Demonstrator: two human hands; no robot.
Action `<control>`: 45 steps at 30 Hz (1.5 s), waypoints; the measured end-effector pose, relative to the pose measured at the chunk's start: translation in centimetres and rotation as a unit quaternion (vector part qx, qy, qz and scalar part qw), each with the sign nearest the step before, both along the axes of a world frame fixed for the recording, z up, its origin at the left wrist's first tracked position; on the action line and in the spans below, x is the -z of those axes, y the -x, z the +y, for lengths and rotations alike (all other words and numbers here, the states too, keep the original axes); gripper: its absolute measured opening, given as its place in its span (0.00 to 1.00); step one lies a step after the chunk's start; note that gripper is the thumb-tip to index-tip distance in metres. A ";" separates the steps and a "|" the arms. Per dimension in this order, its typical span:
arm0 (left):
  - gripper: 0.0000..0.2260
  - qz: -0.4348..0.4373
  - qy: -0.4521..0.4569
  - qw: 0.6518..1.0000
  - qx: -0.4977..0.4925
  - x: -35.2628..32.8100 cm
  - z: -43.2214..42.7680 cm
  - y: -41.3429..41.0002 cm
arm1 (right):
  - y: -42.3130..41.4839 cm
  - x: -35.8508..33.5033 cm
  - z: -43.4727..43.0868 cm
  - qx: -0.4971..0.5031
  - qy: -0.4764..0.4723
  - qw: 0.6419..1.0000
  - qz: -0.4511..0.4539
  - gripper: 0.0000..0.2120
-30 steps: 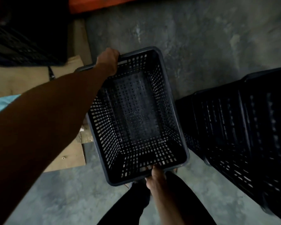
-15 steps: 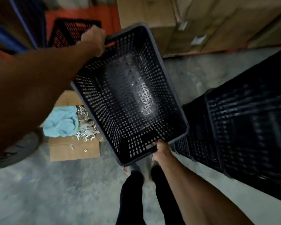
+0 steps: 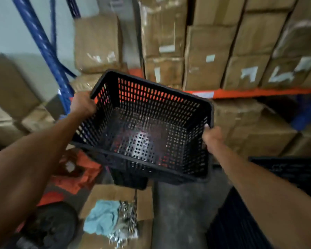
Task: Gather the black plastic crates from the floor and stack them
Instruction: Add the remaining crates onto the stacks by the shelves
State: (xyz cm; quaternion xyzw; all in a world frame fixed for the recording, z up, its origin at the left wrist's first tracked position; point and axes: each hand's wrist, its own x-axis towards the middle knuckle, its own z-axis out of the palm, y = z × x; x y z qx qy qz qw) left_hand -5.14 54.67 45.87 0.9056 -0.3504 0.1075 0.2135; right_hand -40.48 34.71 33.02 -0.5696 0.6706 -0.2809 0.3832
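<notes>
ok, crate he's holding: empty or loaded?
Empty. The black crate shows bare perforated floor and walls, with nothing inside. Left hand and right hand grip its opposite rims.

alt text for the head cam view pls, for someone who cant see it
Two bare hands hold an empty black perforated crate in the air, the left hand and the right hand gripping opposite ends of its rim. Behind it stand shelves of cardboard boxes; more black crates sit low on the right.
</notes>
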 end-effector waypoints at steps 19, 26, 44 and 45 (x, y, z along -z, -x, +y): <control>0.19 -0.073 0.216 0.971 -0.064 -13.2 -3.1 28.3 | 27.9 -30.4 -8.8 0.006 0.394 0.910 0.127 0.22; 0.20 -0.145 0.223 0.964 -0.020 -13.1 -7.1 43.8 | 45.2 -32.1 -12.2 -0.039 0.438 0.882 0.171 0.20; 0.15 -0.099 0.065 0.992 0.042 -13.0 -8.0 60.7 | 64.7 -27.7 -12.6 -0.104 0.290 0.933 0.186 0.20; 0.15 -0.100 0.058 0.992 0.041 -12.5 -7.9 60.8 | 64.9 -27.3 -12.6 -0.110 0.288 0.932 0.192 0.21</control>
